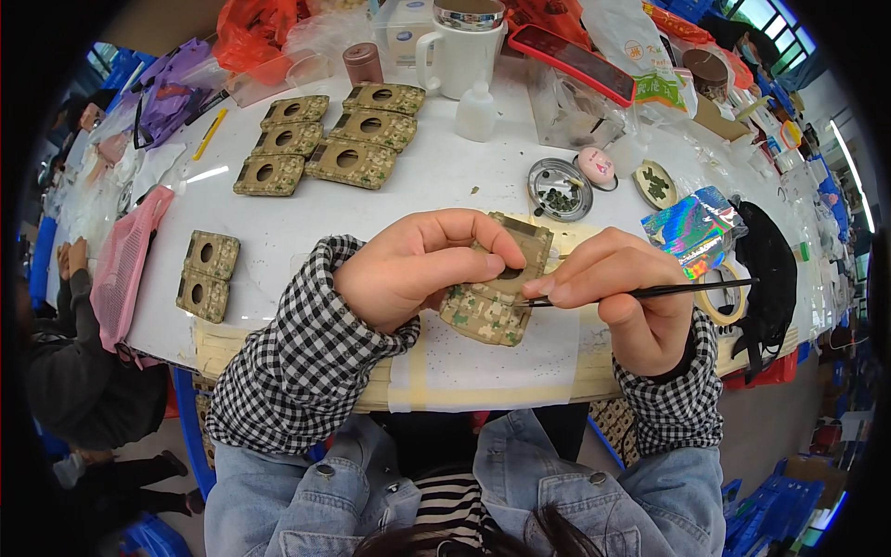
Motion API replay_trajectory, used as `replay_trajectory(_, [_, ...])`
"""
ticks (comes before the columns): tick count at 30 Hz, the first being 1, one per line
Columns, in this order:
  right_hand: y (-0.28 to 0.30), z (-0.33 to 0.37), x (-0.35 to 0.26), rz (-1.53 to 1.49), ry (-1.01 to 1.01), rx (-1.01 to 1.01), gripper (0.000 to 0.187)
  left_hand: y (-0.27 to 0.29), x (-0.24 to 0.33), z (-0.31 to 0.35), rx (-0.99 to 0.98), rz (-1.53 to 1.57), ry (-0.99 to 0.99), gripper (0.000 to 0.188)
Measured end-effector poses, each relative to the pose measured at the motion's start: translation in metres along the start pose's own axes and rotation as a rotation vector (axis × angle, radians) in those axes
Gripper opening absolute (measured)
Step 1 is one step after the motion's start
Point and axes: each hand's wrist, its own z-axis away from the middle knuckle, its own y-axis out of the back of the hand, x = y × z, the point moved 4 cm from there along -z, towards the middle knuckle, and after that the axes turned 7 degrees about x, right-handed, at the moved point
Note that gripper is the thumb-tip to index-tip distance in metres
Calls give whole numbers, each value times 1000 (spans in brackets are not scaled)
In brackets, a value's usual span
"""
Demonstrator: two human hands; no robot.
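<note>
My left hand grips a camouflage-patterned casing with a round dark hole, its thumb and forefinger over the hole's edge. Black tweezers are pinched in my right hand, their metal tip touching the casing's surface just below the hole. Whether the tip holds a small piece is too fine to see. Under both hands lies a white paper sheet with dark specks. Beyond my right hand sit a round metal dish with small dark green bits and a cream lid with more bits.
Several matching casings stand in rows at the far left, and a short stack lies nearer. A white mug, a small squeeze bottle and a red-cased phone are at the back. Tape and a black pouch lie right.
</note>
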Motion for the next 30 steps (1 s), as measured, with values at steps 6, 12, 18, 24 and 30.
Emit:
replay_trajectory(6, [0, 1, 0, -2, 2, 10, 22, 3, -1, -1, 32, -81, 3, 16])
replay_trajectory(12, [0, 0, -1, 5, 15, -10, 21, 3, 0, -1, 43, -110, -6, 16])
replay_trajectory(18, [0, 0, -2, 10, 30, -17, 21, 3, 0, 0, 52, -103, -13, 16])
replay_trajectory(24, [0, 1, -1, 7, 19, -9, 22, 3, 1, 0, 51, -95, -7, 16])
replay_trajectory(30, [0, 1, -1, -5, 15, 10, 22, 2, 0, 0, 54, -83, 6, 15])
